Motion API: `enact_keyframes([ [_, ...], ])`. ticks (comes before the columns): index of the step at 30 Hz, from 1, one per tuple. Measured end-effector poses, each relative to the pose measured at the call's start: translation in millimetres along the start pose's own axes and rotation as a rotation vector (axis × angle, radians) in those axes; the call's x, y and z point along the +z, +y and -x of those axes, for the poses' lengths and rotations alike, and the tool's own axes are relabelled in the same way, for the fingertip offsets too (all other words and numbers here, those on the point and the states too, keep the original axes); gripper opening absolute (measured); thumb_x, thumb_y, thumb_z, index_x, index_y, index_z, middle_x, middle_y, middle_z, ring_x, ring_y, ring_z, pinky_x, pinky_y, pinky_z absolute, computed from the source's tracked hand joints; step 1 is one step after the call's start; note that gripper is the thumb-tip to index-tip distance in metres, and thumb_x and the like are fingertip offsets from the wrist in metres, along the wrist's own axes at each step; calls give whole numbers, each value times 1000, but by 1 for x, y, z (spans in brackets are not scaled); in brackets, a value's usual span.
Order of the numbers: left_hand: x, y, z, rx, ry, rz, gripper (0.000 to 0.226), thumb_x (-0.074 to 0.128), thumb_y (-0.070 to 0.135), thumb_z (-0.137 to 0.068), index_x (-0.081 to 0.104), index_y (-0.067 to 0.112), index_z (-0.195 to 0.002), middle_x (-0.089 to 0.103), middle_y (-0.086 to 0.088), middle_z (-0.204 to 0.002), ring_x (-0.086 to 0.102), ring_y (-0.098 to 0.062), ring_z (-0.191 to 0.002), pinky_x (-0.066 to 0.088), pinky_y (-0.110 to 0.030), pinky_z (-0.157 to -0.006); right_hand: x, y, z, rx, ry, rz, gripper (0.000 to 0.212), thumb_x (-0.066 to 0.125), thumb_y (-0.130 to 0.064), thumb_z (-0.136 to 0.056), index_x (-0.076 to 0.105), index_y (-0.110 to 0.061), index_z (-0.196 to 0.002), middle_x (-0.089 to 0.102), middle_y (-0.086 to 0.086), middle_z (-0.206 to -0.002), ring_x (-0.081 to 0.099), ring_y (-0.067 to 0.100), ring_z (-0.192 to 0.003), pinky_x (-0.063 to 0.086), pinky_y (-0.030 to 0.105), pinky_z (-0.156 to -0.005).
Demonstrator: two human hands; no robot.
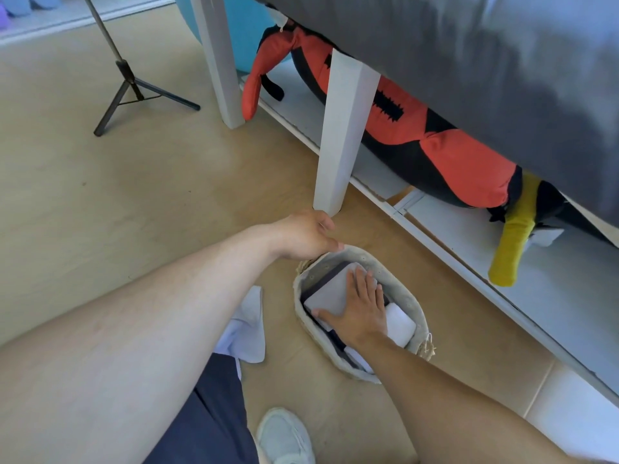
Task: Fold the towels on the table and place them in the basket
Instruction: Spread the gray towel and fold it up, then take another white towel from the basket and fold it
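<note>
Right hand point(360, 313) pressing flat, fingers straight, on folded pale grey towel point(330, 294) inside oval grey fabric basket point(402, 289) on floor. Left hand point(306, 234) resting at rim, eleven o'clock, grip loose. Several towels lying stacked inside; worktop unseen, remainder unknown.

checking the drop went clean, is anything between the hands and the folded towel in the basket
Nothing visible. The right hand lies flat on the grey folded towel inside the basket; the left hand touches the basket's rim.
</note>
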State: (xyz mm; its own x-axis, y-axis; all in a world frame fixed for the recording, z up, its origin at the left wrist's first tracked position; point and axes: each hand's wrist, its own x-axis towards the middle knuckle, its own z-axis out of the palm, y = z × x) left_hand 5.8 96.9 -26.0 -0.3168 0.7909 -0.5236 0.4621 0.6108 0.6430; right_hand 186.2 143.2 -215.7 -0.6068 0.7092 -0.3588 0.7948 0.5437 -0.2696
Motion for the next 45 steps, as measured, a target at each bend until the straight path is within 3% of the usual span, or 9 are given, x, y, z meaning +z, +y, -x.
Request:
enact_keyframes([
  [7,-1,-9,1,-42,-16,-52,58,69,45,-92,52,23,-142,54,4,-144,53,-15,-125,39,-23,-90,10,13,-25,-47,-120,27,137,53,-88,-68,-21,-15,-157,-24,3,-166,-25,23,-152,-5,46,-126],
  [15,-3,-14,3,-66,-36,-93,58,69,45,-92,51,22,-142,53,1,-145,53,-18,-127,43,-27,-97,5,9,-30,-33,-158,35,138,57,-86,-69,-20,-13,-157,-22,5,-166,-23,26,-152,-3,47,-126],
  [23,-6,-14,11,-45,-10,-72,57,71,45,-90,54,24,-140,55,3,-141,54,-17,-123,40,-25,-92,-13,4,-19,-9,-144,22,135,56,-88,-69,-15,-15,-159,-18,3,-168,-20,27,-153,-5,49,-125],
  [29,-26,-13,27,-53,5,9,48,72,43,-89,59,26,-132,62,2,-131,54,-19,-125,43,-34,-108,-36,-22,-2,-64,-82,40,117,50,-81,-81,-7,-16,-161,-11,3,-169,-16,25,-154,-2,45,-126],
  [31,-43,-17,39,-52,31,122,39,69,37,-93,61,24,-129,63,2,-128,55,-18,-124,43,-37,-110,-41,-35,4,-102,-78,-43,110,50,-76,-86,-3,-17,-161,-6,1,-170,-9,24,-156,4,42,-126],
  [36,-71,-69,66,-134,76,417,53,70,37,-94,53,24,-142,59,5,-138,52,-15,-131,40,-41,-113,-42,-74,28,-309,-38,-245,81,49,-63,-95,20,-24,-160,20,-7,-167,17,12,-153,22,33,-122],
  [40,-43,-128,73,-251,131,289,55,71,29,-93,52,17,-143,56,0,-140,50,-18,-128,38,-29,-100,-34,-105,41,-396,-118,-259,75,42,-60,-99,15,-28,-161,11,-11,-168,11,11,-154,17,30,-122],
  [43,2,-184,71,-306,275,74,65,75,34,-88,48,18,-146,50,-2,-150,50,-20,-134,41,-30,-107,-22,-120,43,-454,-184,-236,71,43,-54,-101,15,-28,-161,7,-11,-168,10,9,-154,17,30,-122],
  [45,35,-214,70,-355,226,-79,77,75,44,-85,41,22,-150,45,0,-153,46,-20,-138,39,-32,-110,-13,-123,42,-477,-208,-182,69,47,-46,-102,16,-28,-161,7,-11,-169,13,10,-154,22,30,-121],
])
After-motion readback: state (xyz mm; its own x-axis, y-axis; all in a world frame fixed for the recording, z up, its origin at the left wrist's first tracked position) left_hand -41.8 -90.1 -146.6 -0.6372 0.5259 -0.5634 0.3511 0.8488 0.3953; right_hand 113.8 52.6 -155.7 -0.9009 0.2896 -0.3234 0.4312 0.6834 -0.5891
